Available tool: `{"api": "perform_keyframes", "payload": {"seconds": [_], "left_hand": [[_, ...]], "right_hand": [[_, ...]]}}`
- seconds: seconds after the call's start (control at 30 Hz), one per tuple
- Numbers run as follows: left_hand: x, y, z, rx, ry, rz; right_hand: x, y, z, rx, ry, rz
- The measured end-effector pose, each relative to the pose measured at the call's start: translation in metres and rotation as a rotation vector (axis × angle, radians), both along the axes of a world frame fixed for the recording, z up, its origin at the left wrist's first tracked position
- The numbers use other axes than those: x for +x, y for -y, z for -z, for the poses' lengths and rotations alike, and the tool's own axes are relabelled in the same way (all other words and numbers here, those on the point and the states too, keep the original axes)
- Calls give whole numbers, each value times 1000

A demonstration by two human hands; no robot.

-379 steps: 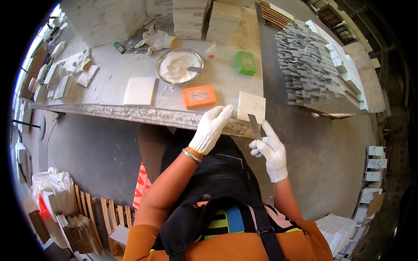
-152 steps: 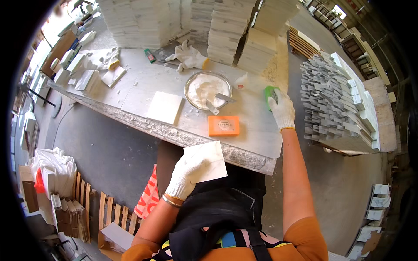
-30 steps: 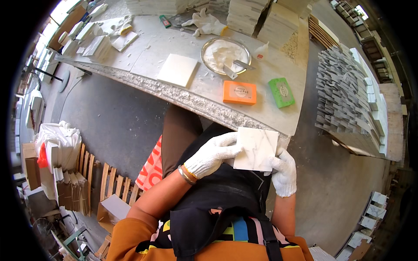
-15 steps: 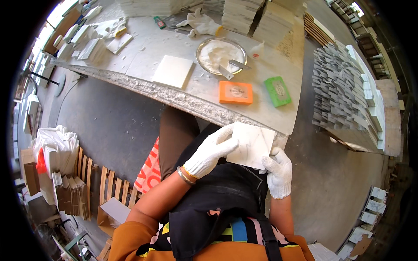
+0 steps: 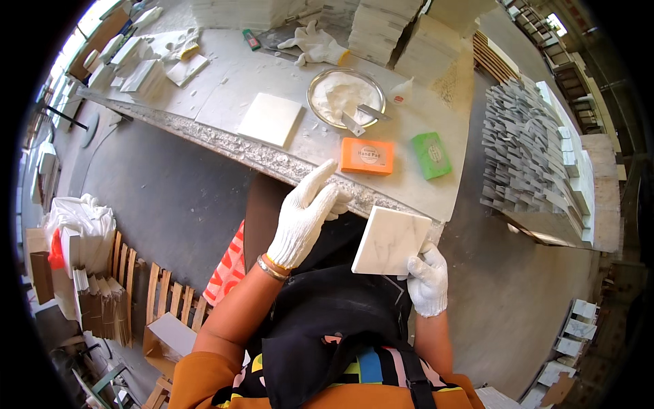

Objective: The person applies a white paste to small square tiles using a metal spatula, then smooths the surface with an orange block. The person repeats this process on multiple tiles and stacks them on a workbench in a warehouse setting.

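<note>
My right hand [image 5: 428, 277], in a white knit glove, grips a square white marble tile [image 5: 393, 241] with grey veins by its lower right corner. The tile is tilted in front of my lap, just off the table's chipped front edge. My left hand [image 5: 306, 217], gloved alike, is raised away from the tile and holds nothing. Its index finger stretches toward an orange hand pad [image 5: 367, 157] on the table, without touching it, while its other fingers are loosely bent. Right of that pad lies a green pad [image 5: 431, 155].
On the stone table [image 5: 225, 88] are another white tile [image 5: 270, 119], a round metal bowl [image 5: 334, 87] of white paste with two scrapers, a small white bottle [image 5: 402, 91] and loose gloves [image 5: 314, 45]. Tile stacks [image 5: 383, 28] rise behind. Piled tile pieces [image 5: 521, 146] stand at the right.
My left hand has let go of the tile and moved up and left toward the orange pad. The tile, now in my right hand alone, has tipped so its edge shows.
</note>
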State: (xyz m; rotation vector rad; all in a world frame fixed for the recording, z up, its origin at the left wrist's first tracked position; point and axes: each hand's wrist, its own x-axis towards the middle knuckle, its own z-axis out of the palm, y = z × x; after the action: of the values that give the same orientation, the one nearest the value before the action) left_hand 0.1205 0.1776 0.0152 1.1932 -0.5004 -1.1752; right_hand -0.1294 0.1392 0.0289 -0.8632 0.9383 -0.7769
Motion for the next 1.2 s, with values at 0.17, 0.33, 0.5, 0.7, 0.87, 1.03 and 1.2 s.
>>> {"api": "perform_keyframes", "payload": {"seconds": [0.17, 0.33, 0.5, 0.7, 0.87, 1.03, 1.2], "left_hand": [[-17, -10, -25, -45, -22, 211], [-18, -13, -25, -103, 95, 341], [-14, -13, -19, -146, 240, 334], [-9, -23, -17, -29, -95, 316], [3, -34, -22, 11, -168, 396], [1, -33, -32, -5, -270, 473], [-19, -20, -21, -45, -406, 364]], "right_hand": [[-10, 11, 24, 153, 166, -171], [-4, 6, 31, 183, 182, -166], [-1, 4, 31, 165, 173, -160], [2, 10, 15, 121, 151, -109], [11, 19, -3, -29, 50, -49], [30, 26, -20, -147, -56, -8], [48, 29, -24, -176, -46, 6]]}}
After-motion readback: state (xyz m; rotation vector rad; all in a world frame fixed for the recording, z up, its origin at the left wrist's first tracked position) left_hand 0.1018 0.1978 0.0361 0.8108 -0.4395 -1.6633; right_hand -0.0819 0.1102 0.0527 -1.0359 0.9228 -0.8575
